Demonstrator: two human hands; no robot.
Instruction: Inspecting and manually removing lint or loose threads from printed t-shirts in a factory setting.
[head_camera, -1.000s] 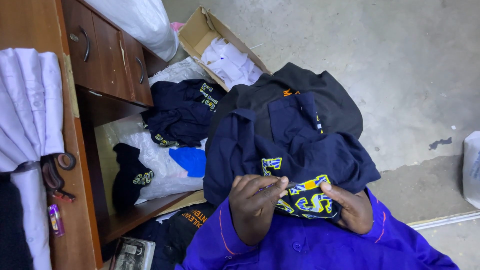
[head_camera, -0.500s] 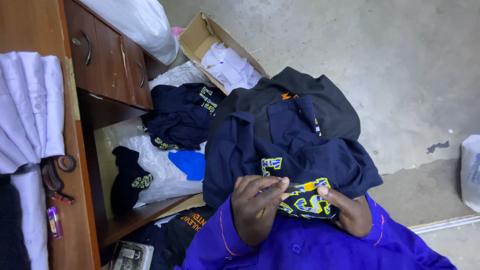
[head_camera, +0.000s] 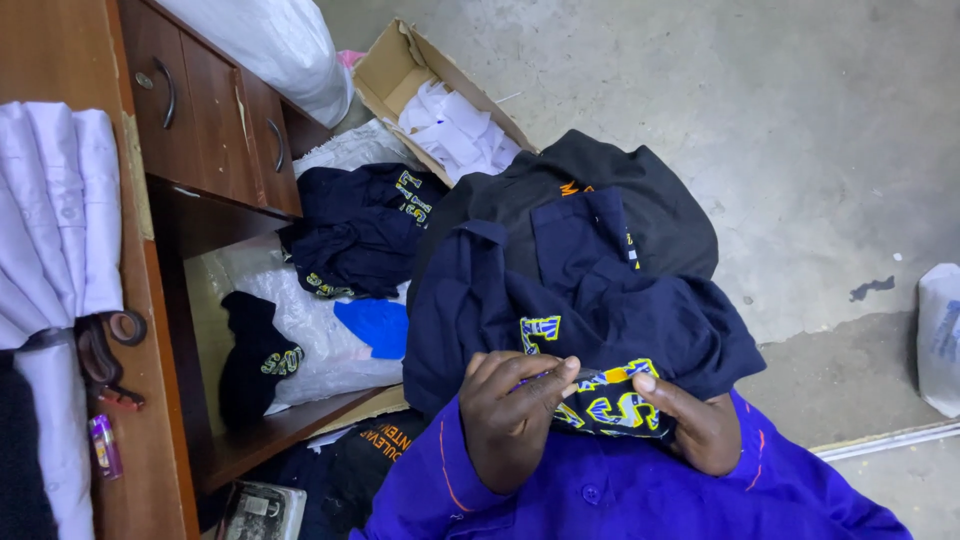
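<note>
Hands low over lap: left hand (head_camera: 515, 415) fingers pinch something thin at the yellow-lettered patch of the dark navy cloth garment (head_camera: 590, 320); right hand (head_camera: 695, 425) grips its fold. Risk: bunched fabric slides toward the concrete floor (head_camera: 800, 130), pinch slips.

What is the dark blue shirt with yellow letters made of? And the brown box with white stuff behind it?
The dark blue shirt with yellow letters, pinched by both hands, looks like soft matte woven cloth: it folds and drapes loosely. The letters seem stitched on. The open brown box looks like plain cardboard, with bent flaps and raw edges.
</note>
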